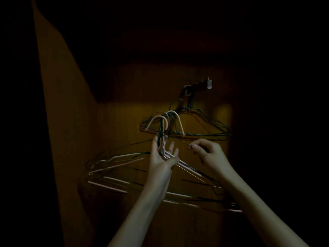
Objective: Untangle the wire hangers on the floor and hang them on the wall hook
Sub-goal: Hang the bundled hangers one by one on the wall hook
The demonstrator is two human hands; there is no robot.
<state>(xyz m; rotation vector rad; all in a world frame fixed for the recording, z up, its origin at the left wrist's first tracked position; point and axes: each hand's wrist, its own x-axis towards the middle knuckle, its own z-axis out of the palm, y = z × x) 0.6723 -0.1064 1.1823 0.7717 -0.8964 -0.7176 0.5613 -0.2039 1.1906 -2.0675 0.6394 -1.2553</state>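
Your left hand (pixel 162 157) curls its fingers (pixel 175 158) round the necks of a hanger bundle (pixel 124 168); your right hand (pixel 207 151) pinches one dark wire. Several hung hangers (pixel 201 123) are already on the wall hook (pixel 197 86) just above. The bundle is left to separate and hang.

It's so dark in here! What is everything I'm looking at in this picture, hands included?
Hook rack: one, dark bar with several small metal pegs, fixed on the wooden wall, upper middle.
Hung hangers: a few, count unclear, dark thin wire, hanging from the rack.
Held hangers: a bunch, count unclear, pink, white and dark wire, below the hung ones, their necks gathered in the left hand.
Wooden wall: brown panelling, dimly lit behind everything.
Left hand: one, middle of the picture, grips the necks of the bunch.
Right hand: one, beside the left hand, pinches a thin dark wire.
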